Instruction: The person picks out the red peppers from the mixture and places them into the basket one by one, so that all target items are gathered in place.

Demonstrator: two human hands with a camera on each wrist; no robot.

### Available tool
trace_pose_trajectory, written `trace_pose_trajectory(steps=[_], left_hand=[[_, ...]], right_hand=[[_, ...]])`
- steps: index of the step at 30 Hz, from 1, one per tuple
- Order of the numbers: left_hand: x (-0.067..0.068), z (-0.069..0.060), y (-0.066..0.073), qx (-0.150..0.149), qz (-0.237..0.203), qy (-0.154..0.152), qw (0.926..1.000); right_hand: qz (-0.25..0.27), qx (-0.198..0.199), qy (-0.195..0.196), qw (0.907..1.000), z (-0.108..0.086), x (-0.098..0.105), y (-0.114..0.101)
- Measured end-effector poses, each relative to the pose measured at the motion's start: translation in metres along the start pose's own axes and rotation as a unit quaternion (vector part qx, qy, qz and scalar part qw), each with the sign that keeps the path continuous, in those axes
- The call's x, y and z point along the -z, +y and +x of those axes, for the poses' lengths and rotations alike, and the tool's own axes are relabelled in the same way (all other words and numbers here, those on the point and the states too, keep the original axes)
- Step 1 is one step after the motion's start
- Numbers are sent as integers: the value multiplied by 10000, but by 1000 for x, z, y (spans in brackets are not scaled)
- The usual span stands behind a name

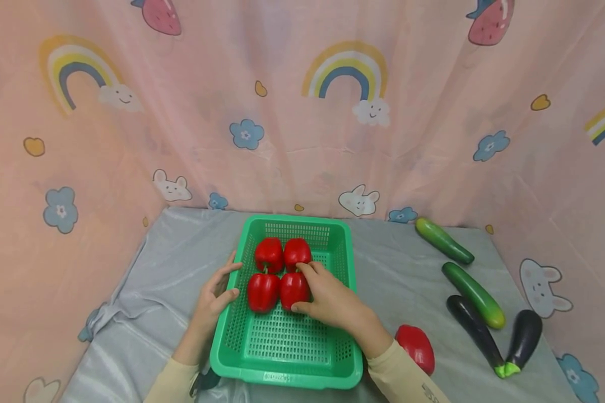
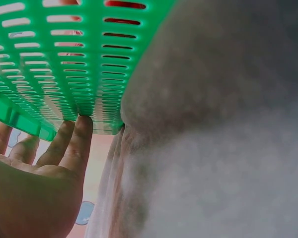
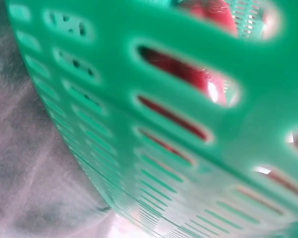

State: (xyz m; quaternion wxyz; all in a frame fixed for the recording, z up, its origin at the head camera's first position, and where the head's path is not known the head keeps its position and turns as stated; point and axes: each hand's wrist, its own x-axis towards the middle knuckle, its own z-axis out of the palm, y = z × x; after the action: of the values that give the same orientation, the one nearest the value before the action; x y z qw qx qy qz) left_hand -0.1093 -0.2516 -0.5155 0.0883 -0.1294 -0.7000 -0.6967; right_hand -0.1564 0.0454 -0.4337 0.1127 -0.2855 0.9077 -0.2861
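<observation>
A green basket (image 1: 287, 342) holds several red bell peppers in its back half, such as the back-left one (image 1: 269, 253) and the front-left one (image 1: 262, 293). My right hand (image 1: 333, 299) reaches over the right rim, its thumb and fingers around the front-right pepper (image 1: 292, 290). My left hand (image 1: 213, 299) is at the left rim, fingers extended. From below, the left wrist view shows the left hand's (image 2: 49, 181) fingertips against the slotted basket wall (image 2: 92, 49). In the right wrist view the basket wall (image 3: 114, 34) fills most of the picture, with red showing through its slots; the right hand is hidden there.
Right of the basket a red pepper (image 1: 416, 348) lies on the grey cloth (image 1: 383, 263), partly behind the right sleeve. Farther right are two green zucchini (image 1: 443, 240) (image 1: 475, 294) and two dark eggplants (image 1: 474, 331) (image 1: 525, 336). A pink patterned curtain (image 1: 292, 173) hangs behind.
</observation>
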Motion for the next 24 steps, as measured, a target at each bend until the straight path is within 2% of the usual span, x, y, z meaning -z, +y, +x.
trace_pose_trajectory(steps=[8, 24], left_hand=[[0, 0, 0, -154, 72, -43, 9998], [0, 0, 0, -173, -12, -49, 9998]], right_hand=[[181, 46, 232, 9996, -8, 8, -5], [281, 61, 642, 9975, -24, 20, -11]])
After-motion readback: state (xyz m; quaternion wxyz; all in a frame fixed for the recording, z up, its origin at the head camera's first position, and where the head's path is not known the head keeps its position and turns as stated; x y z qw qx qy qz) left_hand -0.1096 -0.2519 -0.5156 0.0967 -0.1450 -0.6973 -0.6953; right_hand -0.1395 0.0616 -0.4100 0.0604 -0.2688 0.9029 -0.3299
